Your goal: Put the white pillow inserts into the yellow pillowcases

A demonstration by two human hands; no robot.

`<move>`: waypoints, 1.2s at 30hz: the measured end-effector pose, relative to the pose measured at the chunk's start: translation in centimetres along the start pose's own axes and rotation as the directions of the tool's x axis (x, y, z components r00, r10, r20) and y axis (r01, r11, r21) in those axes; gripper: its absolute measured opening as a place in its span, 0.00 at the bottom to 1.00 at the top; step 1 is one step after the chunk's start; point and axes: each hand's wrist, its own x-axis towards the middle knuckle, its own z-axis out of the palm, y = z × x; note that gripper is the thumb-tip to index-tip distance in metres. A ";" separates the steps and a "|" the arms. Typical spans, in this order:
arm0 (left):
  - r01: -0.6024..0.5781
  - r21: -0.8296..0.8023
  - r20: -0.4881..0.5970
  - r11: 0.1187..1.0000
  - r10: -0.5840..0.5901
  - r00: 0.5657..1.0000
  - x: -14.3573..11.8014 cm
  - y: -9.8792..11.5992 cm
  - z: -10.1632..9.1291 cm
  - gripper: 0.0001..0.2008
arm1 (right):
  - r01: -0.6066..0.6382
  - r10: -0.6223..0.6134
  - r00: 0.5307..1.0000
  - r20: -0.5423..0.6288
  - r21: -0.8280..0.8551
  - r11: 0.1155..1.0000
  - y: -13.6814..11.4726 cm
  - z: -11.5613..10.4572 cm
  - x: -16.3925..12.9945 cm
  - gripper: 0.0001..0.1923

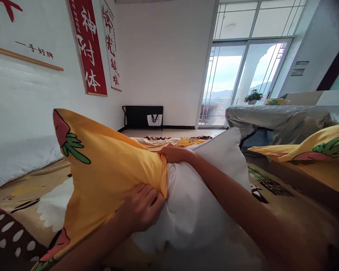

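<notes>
A yellow pillowcase with pink carrots and green leaves covers the left part of a white pillow. The pillow's right half is bare, with one corner poking up, and it bunches where the case's opening rings its middle. My left hand is closed on the near edge of that opening, knuckles up. At the far edge of the opening, my right hand pinches the yellow cloth, its forearm crossing over the white pillow. The fingertips of both hands are partly hidden by cloth.
Underneath lies a patterned brown and beige blanket. Another yellow carrot-print cloth item is at the right. Beyond stand a plastic-covered table with a potted plant and a black folding frame against the wall.
</notes>
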 end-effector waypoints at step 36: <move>0.533 -0.082 0.420 0.842 -0.456 0.784 -2.5 -3.6 12.9 0.21 | -0.394 0.347 0.916 -0.202 -0.285 0.874 5.9 7.6 -9.4 0.49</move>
